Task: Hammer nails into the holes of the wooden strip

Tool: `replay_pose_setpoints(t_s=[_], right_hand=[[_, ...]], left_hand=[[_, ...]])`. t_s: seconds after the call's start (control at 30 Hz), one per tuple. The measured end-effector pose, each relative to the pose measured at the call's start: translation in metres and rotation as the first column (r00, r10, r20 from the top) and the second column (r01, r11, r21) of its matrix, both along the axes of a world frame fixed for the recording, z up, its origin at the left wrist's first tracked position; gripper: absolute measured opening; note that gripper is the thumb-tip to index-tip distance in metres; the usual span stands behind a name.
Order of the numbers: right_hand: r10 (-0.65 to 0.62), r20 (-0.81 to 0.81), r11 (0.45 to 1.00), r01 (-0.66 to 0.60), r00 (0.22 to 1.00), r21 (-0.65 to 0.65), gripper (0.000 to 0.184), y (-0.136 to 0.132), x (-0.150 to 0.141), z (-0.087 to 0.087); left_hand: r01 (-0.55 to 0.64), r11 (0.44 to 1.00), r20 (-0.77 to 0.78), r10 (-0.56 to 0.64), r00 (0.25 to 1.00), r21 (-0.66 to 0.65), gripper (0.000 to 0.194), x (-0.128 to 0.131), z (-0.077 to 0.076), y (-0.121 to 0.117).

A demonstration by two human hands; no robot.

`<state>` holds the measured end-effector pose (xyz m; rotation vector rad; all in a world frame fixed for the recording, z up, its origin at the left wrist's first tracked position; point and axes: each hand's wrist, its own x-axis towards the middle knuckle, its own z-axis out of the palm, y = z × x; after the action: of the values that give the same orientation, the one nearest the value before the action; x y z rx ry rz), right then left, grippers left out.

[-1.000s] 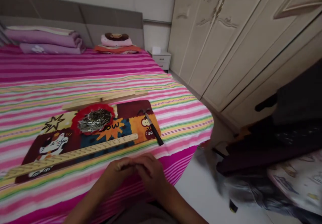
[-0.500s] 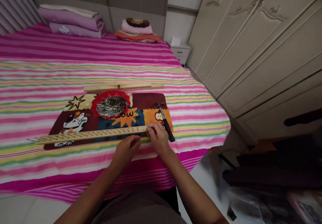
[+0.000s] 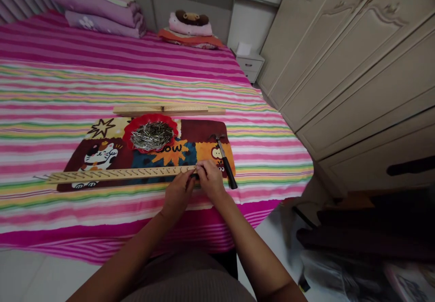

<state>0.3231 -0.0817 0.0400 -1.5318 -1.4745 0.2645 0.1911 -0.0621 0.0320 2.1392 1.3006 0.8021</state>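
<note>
A long wooden strip [image 3: 112,174] lies across the near part of a patterned mat, with a row of slanted nails standing along it. My right hand [image 3: 211,182] is closed at the strip's right end, thumb and fingers pinched together there and covering the tip. Close beside it, my left hand [image 3: 178,193] is closed at the near edge of the strip, fingertips touching the wood. Whether a small nail is between the fingers cannot be made out. A red scalloped bowl [image 3: 126,138] full of loose nails [image 3: 152,135] stands behind the strip. Right of my hands lies a claw hammer [image 3: 226,162] with a black handle.
The patterned mat [image 3: 200,130] lies on a bed with a striped sheet [image 3: 268,134]. More wooden strips [image 3: 136,111] lie behind the bowl. Folded bedding [image 3: 98,12] is stacked at the back. A bedside cabinet [image 3: 249,64] and a tall wardrobe [image 3: 326,75] stand beyond the bed's right side.
My left hand has moved right and up to the strip, close to my right hand. My right hand stays at the strip's end. The camera view has shifted slightly.
</note>
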Motion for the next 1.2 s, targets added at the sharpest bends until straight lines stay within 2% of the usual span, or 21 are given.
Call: replay_pose_setpoints(t_s=[0.43,0.67,0.77,0.9,0.97,1.07,1.13,1.2], right_hand=[[-0.004,0.101,1.0,0.003,0.995,0.016,0.02,0.001,0.001,-0.001],[0.025,0.221,0.998,-0.011,0.975,-0.065,0.02,0.001,-0.003,0.002],[0.042,0.225,0.994,-0.018,0.973,-0.109,0.017,0.0,-0.006,0.007],[0.079,0.156,0.99,-0.06,0.985,-0.124,0.017,-0.002,-0.002,0.012],[0.031,0.148,0.994,-0.015,0.989,-0.111,0.019,-0.001,0.007,0.014],[-0.152,0.291,0.963,0.208,0.945,-0.173,0.025,0.003,0.031,0.017],[-0.23,0.416,0.884,0.368,0.88,-0.289,0.028,0.007,0.046,0.018],[-0.226,0.486,0.796,0.448,0.844,-0.407,0.03,0.01,0.057,0.018]], left_hand=[[-0.008,1.0,-0.043,0.009,0.999,0.022,0.034,0.008,-0.006,0.003],[-0.063,0.996,-0.093,0.057,0.994,-0.062,0.029,0.013,0.008,0.003],[-0.102,0.991,-0.157,0.088,0.984,-0.086,0.025,0.015,0.011,0.002],[-0.134,0.99,-0.205,0.123,0.971,-0.04,0.021,0.016,0.007,0.002],[-0.145,0.989,-0.204,0.144,0.968,0.007,0.021,0.017,0.003,0.003],[-0.153,0.986,-0.178,0.164,0.97,0.072,0.022,0.019,-0.001,0.004],[-0.148,0.984,-0.158,0.162,0.974,0.097,0.022,0.019,-0.003,0.005],[-0.137,0.983,-0.153,0.154,0.976,0.119,0.024,0.019,-0.006,0.005]])
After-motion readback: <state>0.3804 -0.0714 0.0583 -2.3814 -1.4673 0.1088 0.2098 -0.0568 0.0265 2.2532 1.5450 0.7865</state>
